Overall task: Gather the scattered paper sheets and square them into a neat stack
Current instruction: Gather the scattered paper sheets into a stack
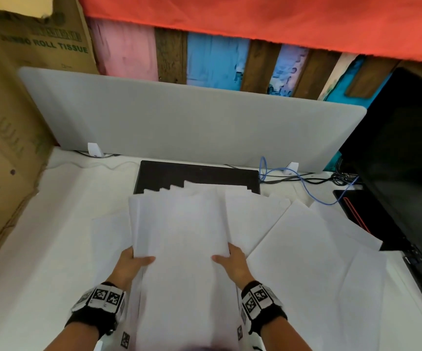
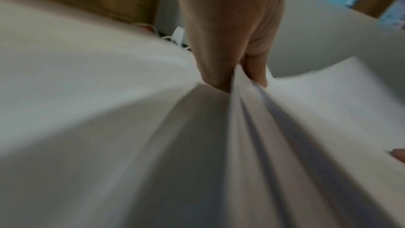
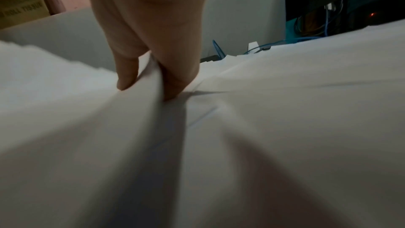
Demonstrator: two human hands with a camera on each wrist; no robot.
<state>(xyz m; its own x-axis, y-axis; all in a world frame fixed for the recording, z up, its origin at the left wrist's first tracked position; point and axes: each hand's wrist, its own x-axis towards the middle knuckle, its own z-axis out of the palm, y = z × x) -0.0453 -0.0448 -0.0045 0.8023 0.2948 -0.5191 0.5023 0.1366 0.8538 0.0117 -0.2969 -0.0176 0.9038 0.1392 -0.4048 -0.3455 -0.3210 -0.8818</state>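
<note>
Above the white desk (image 1: 52, 236), two hands, left hand (image 1: 131, 264) and right hand (image 1: 235, 264), pinch one uneven paper bundle (image 1: 182, 236).

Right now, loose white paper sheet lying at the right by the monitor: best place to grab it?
Take the loose white paper sheet at its near left corner, coming from the front: that edge lies bare on the white desk, while its far right corner overhangs the black monitor base. Both hands are full.
</note>
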